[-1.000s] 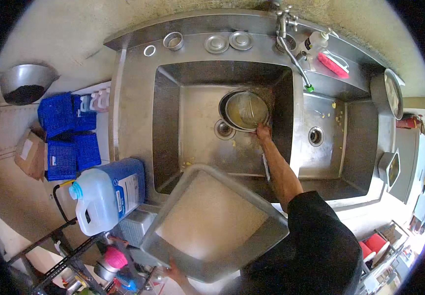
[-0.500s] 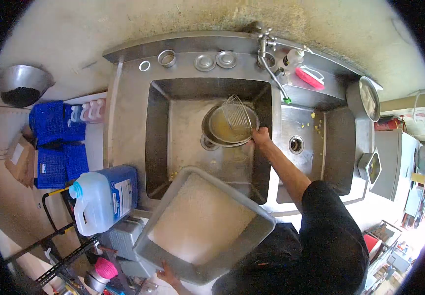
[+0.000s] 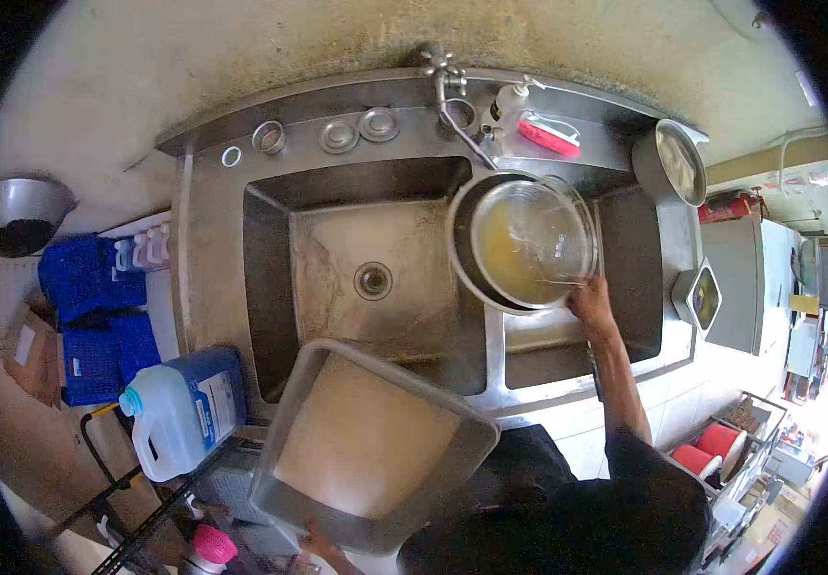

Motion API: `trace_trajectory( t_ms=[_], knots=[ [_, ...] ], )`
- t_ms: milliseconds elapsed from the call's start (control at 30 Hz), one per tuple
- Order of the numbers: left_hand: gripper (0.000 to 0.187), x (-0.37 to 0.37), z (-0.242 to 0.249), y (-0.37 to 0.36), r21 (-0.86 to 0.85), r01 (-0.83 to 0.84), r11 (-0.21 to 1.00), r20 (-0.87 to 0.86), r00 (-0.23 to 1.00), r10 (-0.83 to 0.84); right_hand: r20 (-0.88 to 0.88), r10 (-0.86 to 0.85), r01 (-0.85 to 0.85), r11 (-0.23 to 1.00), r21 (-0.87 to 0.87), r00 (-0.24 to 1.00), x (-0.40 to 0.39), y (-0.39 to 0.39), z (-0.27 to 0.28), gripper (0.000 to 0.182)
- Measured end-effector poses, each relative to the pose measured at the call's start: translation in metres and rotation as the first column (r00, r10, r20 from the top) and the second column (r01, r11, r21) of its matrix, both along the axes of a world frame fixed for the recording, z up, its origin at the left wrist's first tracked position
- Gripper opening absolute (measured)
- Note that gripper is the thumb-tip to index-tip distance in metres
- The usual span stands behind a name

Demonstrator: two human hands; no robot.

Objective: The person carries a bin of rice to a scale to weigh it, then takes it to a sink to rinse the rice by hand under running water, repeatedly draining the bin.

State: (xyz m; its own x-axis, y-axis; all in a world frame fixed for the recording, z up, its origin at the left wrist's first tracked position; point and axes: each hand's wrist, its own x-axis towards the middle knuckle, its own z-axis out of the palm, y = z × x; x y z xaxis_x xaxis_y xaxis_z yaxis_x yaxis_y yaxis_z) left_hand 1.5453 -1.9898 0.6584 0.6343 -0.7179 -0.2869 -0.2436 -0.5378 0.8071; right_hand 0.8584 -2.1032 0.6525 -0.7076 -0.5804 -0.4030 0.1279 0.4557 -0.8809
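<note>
My right hand (image 3: 590, 303) is closed on the rim of a stack of round metal bowls (image 3: 465, 275), raised over the divider between the two sink basins. Yellowish liquid (image 3: 510, 244) shows in the inner bowl. A wire kitchen tool (image 3: 572, 216), blurred by motion, lies across the bowls' right side, its wire end close to my fingers. At the bottom, my left hand (image 3: 316, 542) grips the near wall of a grey plastic tub (image 3: 404, 376). The tub is tilted over the sink's front edge, with a pale, whitish inside. Most of that hand's fingers are hidden under the tub.
The left basin (image 3: 337, 249) has a drain. A faucet (image 3: 447, 91), soap bottle (image 3: 511, 101), pink brush (image 3: 550, 137), lids (image 3: 378, 124) and a large pan (image 3: 668, 163) stand along the back ledge. A blue-liquid jug (image 3: 189, 412) stands at left, beside blue baskets (image 3: 98, 355).
My right hand has lifted the bowls and wire tool out of the left basin and moved them right, uncovering the drain. The tub stays in my left hand, and the view has shifted.
</note>
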Motion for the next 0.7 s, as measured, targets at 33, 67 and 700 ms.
trace_trajectory(
  t_ms=[33,67,700],
  knots=[
    [0.039,0.009,-0.007,0.003,0.009,0.001,1.0,0.004,1.0,-0.001,-0.003,-0.044,0.044,0.999,0.015,0.999,-0.011,0.018,-0.006,0.021],
    [0.039,0.01,-0.008,0.003,0.017,0.001,1.0,0.009,1.0,-0.001,-0.007,-0.087,0.087,0.996,0.03,0.996,-0.02,0.035,-0.011,0.022],
    [0.037,-0.064,0.032,-0.013,0.063,0.007,0.998,0.042,0.999,-0.01,0.261,-0.637,0.663,0.749,-0.014,0.725,-0.062,0.064,-0.357,0.03]
  ],
)
